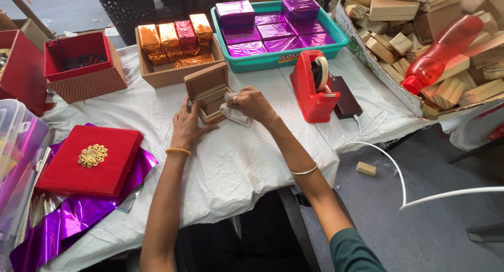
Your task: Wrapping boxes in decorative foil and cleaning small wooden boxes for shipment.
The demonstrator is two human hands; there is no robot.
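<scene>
Crinkled purple foil sheets (79, 214) spill off the near left edge of the white cloth-covered table (236, 167), and on them sits a flat red velvet box lid (89, 159) with a gold filigree ornament (93, 155) at its centre. Further in, the left hand (187, 126) lies flat with fingers spread, pressed against the side of a small wooden box (209, 91) whose hinged lid stands open. The right hand (253, 103) is curled around a pale cloth pad (233, 113) at the box's right edge, touching it. Just right of that stands a glossy red tape dispenser (313, 88), with a dark flat device (345, 96) beside it. Behind the small box, a plain wooden tray (157, 75) holds shiny orange and red foil-wrapped blocks (176, 38); a teal plastic tray (336, 38) holds purple foil-wrapped blocks (273, 28). A red square box (86, 75) with patterned sides stands at left. Bare wooden blocks (399, 20) and a red plastic bottle (441, 51) fill a carton at right
</scene>
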